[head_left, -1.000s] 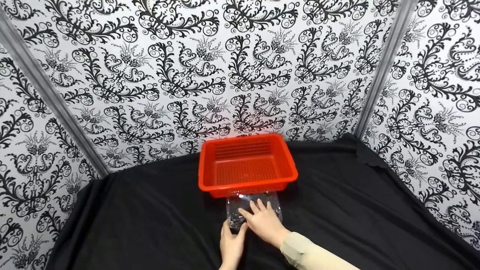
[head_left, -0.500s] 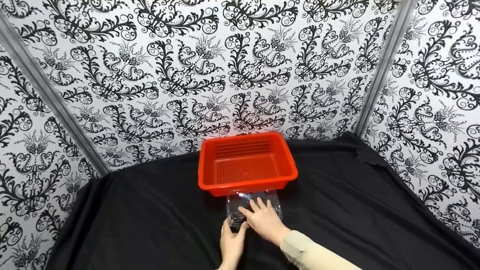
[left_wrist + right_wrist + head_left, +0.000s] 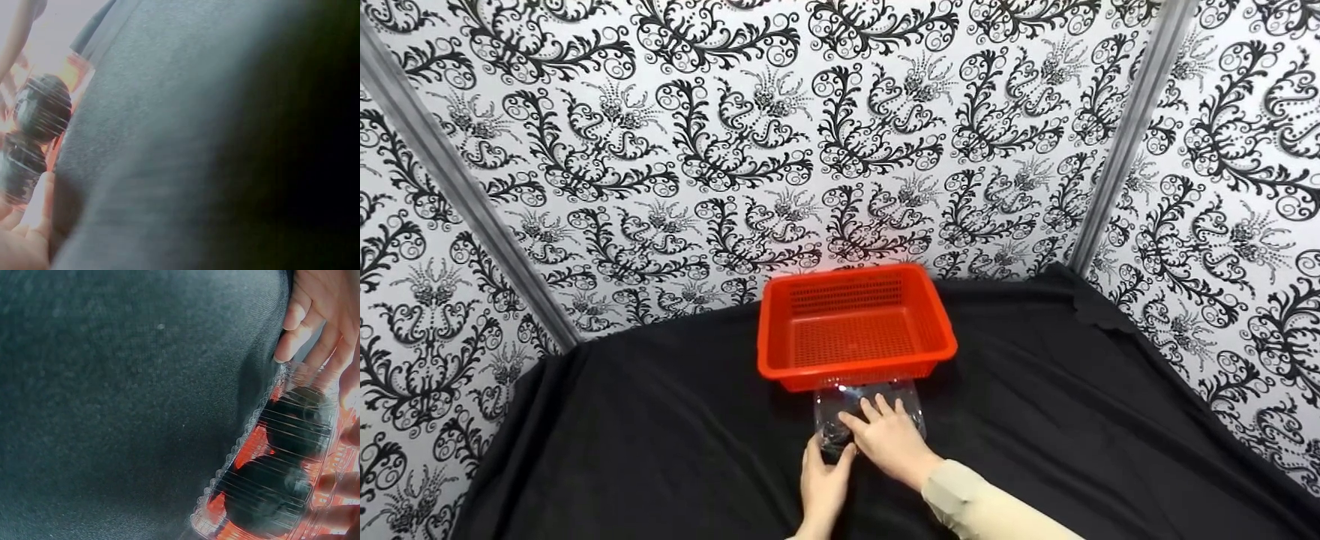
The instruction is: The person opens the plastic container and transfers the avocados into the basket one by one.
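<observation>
A clear plastic box [image 3: 829, 409] lies on the black cloth against the near side of the red basket. Through its ribbed lid, in the right wrist view, dark round objects [image 3: 267, 495] show; their kind is unclear. My left hand [image 3: 823, 484] holds the box's near left corner between thumb and fingers. Spread across the top, my right hand [image 3: 889, 442] rests on the lid with its fingers extended. In the left wrist view part of my left hand [image 3: 25, 242] appears beside one dark round object [image 3: 44, 107]; much of that view is blurred or dark.
The red plastic basket [image 3: 855, 367] stands just beyond the box, with slotted sides and a perforated floor. Black cloth [image 3: 660, 435] covers the table. Behind it rises a white wall [image 3: 765, 150] with black scroll patterns, and grey strips run down both corners.
</observation>
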`<act>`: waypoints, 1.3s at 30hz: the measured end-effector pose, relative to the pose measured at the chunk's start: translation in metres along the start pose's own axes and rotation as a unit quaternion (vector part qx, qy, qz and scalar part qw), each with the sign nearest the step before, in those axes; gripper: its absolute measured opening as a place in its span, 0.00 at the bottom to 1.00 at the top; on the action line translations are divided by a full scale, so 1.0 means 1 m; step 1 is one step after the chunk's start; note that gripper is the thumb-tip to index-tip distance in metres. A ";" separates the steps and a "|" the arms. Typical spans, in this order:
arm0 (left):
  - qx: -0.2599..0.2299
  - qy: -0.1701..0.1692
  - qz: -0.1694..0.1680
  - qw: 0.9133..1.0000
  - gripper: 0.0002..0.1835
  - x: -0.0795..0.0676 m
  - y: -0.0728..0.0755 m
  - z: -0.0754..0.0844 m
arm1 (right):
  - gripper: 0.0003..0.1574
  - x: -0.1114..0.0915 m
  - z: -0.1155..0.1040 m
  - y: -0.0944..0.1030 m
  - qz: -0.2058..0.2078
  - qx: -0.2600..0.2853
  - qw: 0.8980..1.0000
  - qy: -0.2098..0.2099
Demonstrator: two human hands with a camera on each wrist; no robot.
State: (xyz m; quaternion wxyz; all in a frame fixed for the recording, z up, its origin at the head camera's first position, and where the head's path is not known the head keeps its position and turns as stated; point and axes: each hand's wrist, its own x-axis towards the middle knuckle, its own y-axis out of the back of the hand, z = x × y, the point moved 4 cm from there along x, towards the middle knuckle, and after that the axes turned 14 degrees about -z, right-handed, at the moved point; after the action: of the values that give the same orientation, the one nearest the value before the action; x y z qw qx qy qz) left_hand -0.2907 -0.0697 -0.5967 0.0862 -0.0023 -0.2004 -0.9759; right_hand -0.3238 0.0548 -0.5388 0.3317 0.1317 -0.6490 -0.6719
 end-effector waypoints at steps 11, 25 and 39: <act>-0.031 -0.003 -0.020 0.999 0.31 0.000 0.001 0.000 | 0.22 0.001 0.002 0.000 -0.021 0.004 1.000 -0.002; -0.042 -0.011 -0.013 0.999 0.31 0.000 0.001 0.000 | 0.16 0.007 0.008 0.010 0.051 0.043 0.998 -0.006; -0.089 -0.002 -0.024 0.996 0.34 -0.001 0.000 0.000 | 0.21 -0.001 0.006 0.007 0.000 0.081 0.996 -0.023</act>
State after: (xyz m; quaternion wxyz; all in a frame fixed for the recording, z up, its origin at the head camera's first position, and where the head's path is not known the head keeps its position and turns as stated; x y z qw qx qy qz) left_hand -0.2901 -0.0697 -0.5967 0.0619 -0.0069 -0.1128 -0.9917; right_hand -0.3247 0.0608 -0.5315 0.3050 0.1426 -0.7089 -0.6198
